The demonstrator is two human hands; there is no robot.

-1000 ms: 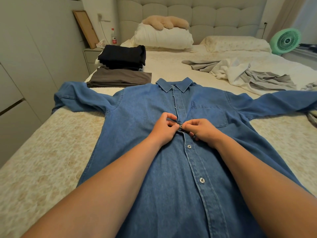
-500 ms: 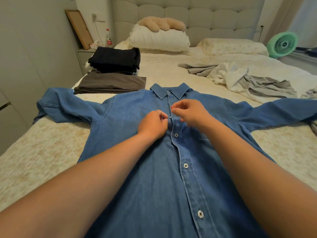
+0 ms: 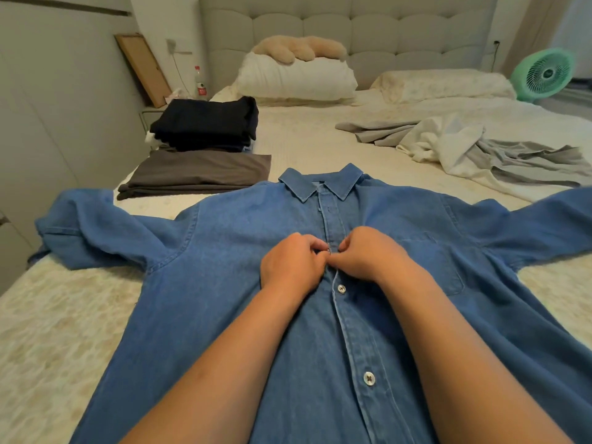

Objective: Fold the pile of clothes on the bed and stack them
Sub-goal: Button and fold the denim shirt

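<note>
Both hands meet at the placket of the shirt [image 3: 224,283], which lies face up and spread flat on the bed [image 3: 64,331], sleeves out to either side. The left hand [image 3: 290,267] pinches the placket edge with curled fingers, and the right hand [image 3: 368,257] pinches the opposite edge, a button [image 3: 329,250] just showing between the fingertips. Two buttons lower down look already fastened, so the step in hand is probably closing this one. To do it well, hold the buttonhole open and taut with one hand, tip the button edge-on, and push it through without dragging the front out of line. Keep the placket straight so the later folds fall even. Near the left edge sit the folded stacks [image 3: 205,129]; unfolded clothes [image 3: 480,149] wait well apart at right.
</note>
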